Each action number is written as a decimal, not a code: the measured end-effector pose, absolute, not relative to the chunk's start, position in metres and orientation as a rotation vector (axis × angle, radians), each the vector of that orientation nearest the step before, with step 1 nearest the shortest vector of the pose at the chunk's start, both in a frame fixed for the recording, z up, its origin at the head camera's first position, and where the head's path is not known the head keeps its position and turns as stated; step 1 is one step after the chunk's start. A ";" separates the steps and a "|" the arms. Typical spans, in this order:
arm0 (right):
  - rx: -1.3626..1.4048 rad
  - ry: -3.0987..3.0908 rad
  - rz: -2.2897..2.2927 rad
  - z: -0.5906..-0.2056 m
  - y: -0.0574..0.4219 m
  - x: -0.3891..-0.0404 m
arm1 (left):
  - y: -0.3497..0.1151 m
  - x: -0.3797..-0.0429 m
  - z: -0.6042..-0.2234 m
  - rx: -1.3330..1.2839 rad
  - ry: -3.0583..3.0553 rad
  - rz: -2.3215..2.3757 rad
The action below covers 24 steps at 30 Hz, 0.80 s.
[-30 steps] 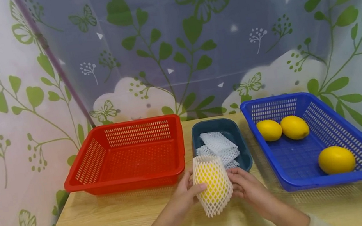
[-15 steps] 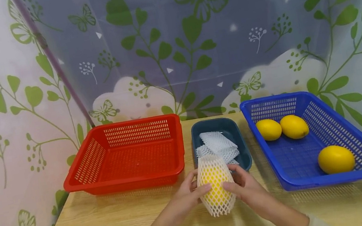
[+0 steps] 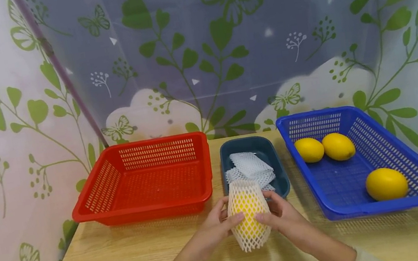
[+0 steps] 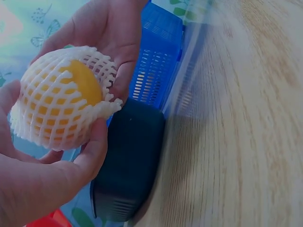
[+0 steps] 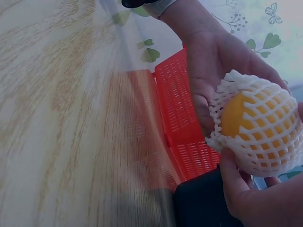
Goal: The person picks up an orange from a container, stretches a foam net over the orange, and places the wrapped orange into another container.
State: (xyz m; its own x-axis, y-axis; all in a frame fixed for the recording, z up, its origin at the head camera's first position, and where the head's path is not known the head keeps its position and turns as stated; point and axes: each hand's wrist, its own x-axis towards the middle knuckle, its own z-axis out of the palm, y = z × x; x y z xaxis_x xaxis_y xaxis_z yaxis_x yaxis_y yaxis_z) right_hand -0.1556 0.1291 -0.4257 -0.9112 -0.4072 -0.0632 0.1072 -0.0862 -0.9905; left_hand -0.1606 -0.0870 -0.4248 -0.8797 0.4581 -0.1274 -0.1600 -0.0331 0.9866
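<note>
A yellow lemon (image 4: 85,84) sits inside a white foam net (image 3: 249,215), held between both hands over the near side of the table. My left hand (image 3: 217,226) grips the net from the left, its thumb lying across the front. From the right, my right hand (image 3: 284,220) grips the same net, thumb also on the front and fingers behind. Both wrist views show a bare patch of lemon at the net's open end, with the mesh edge spread around it. The net's other end tapers toward me in the head view.
Behind the hands stands a dark teal tray (image 3: 275,156) with several folded foam nets (image 3: 253,166). A red basket (image 3: 160,213) is at left. At right, a blue basket (image 3: 393,205) holds three lemons, one lemon (image 3: 386,183) near its front.
The netted lemon has turned from a slight tilt to nearly straight and shifted slightly right. My right thumb has come round onto the front of the net. The left hand keeps its grip.
</note>
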 end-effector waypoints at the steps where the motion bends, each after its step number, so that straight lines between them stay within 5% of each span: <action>1: -0.319 1.831 -2.072 -0.425 0.129 -0.156 | -0.088 -0.160 -0.425 0.317 1.824 1.966; 24: -0.548 1.454 -2.101 -0.436 0.137 -0.158 | -0.071 -0.155 -0.426 0.297 1.977 1.925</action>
